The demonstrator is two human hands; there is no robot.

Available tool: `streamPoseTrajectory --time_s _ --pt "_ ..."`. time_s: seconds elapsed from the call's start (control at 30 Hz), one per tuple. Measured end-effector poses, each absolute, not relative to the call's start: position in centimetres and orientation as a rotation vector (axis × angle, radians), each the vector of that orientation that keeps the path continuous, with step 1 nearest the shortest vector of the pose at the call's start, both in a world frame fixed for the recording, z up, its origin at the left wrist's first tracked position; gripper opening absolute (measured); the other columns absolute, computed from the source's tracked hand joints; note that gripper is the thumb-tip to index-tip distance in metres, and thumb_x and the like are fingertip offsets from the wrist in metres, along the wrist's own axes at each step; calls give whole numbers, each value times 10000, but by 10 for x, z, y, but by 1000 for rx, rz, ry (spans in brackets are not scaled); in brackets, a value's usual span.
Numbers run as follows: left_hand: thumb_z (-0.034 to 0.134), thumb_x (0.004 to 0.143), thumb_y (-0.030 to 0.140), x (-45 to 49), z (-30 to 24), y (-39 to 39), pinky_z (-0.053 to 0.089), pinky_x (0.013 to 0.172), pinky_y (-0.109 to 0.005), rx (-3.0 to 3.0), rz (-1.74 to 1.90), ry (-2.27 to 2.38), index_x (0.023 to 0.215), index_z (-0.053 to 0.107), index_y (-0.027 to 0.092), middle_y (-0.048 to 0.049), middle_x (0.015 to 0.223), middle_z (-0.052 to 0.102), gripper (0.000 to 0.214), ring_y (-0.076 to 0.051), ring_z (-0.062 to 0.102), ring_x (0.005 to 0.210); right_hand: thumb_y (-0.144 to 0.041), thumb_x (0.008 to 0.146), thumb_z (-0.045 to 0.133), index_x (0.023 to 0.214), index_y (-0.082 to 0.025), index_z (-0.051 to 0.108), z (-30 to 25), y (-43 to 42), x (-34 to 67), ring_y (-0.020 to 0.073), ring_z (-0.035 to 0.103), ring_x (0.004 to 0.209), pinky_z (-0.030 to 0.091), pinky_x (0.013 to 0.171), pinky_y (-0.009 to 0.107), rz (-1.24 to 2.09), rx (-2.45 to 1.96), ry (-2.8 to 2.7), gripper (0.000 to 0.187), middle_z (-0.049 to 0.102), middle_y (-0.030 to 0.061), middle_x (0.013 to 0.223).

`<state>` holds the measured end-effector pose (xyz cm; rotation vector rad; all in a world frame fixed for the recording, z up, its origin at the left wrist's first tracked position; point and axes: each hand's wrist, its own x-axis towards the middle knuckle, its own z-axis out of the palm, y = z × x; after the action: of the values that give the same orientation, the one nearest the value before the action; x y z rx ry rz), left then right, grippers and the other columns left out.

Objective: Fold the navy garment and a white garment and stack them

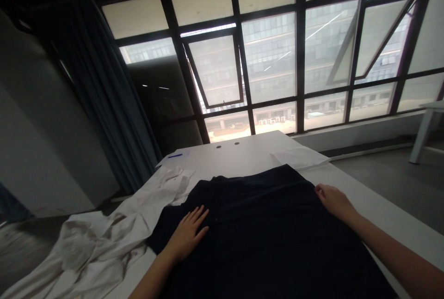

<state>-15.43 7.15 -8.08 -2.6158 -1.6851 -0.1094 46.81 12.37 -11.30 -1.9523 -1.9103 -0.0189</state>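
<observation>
A dark navy garment [256, 229] lies spread over the white table [374, 206], its near part running out of the bottom of the view. My left hand [187, 234] rests flat on the cloth's left side, fingers apart. At the right edge of the garment, my right hand [331, 197] pinches the fabric between thumb and fingers. I cannot make out what kind of garment it is. Left of it, crumpled white cloth [104, 239] covers that side of the table and hangs over the edge.
Folded white cloth [300, 156] lies at the far right of the table. A blue pen [175, 155] sits on paper at the far left. Behind stand large windows [270, 58], some tilted, and a dark blue curtain [104, 91]. Another white table [425, 123] is at right.
</observation>
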Motion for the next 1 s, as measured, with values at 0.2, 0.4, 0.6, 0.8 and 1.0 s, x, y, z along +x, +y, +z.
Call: streamPoseTrajectory --time_s 0.2,0.4,0.6,0.8,1.0 --pt "357 1020 606 -156 -84 72 211 1210 -484 -2604 -128 -1676 1566 212 393 4 1642 201 603 -275 248 1496 -350 940 416 1172 -198 686 -107 112 453 326 601 1119 461 929 470 -321 -1860 -2026 387 655 164 1221" --pt "347 1020 611 -157 -83 70 203 1216 -483 -2610 -106 -1674 1568 200 397 16 1643 188 606 -269 226 1503 -649 957 346 1529 -257 392 -120 96 425 332 290 1470 211 1198 557 -40 -1626 -2367 695 361 61 1592" --pt "340 1024 606 -157 -80 64 203 1217 -496 -2619 -86 -1689 1571 176 394 13 1644 173 609 -272 207 1507 -699 950 292 1560 -237 297 -111 83 427 306 196 1501 162 1228 523 90 -1712 -2428 765 242 39 1625" --pt "379 1022 584 -157 -81 45 227 1212 -503 -2614 -98 -1670 1570 163 402 13 1641 174 616 -278 238 1497 -690 956 303 1565 -257 255 -107 58 432 308 184 1500 180 1226 537 113 -1729 -2437 749 214 16 1627" --pt "431 1020 535 -154 -82 3 276 1195 -517 -2609 -161 -1570 1571 135 402 3 1635 211 639 -291 284 1481 -657 961 353 1564 -304 211 -116 20 438 318 186 1493 192 1220 568 75 -1686 -2433 713 199 -4 1622"
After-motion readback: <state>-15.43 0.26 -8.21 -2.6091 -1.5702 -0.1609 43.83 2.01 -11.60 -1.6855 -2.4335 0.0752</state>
